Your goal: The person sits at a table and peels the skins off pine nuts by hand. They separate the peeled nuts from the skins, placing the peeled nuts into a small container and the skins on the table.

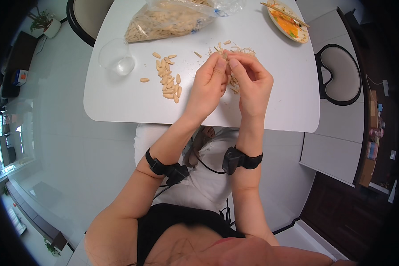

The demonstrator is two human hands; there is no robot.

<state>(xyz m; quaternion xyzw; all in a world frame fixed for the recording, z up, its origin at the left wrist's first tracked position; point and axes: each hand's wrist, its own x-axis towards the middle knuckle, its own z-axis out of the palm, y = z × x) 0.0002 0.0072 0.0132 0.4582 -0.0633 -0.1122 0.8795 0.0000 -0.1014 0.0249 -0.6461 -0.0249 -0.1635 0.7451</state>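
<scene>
My left hand and my right hand meet above the white table. Their thumbs and fingertips pinch a small, pale seed-like piece, mostly covered by the fingers. Thin husk fragments lie scattered just beyond and beneath the hands. To the left of my left hand is a loose heap of plump, tan elongated seeds, with one seed lying apart from it. Farther back, a clear plastic bag holds many similar pale pieces.
A clear plastic cup is at the table's left. At the back right, chopsticks rest across a plate with orange sauce remains. Chairs stand at the left and right. Black straps with cabled devices circle my forearms.
</scene>
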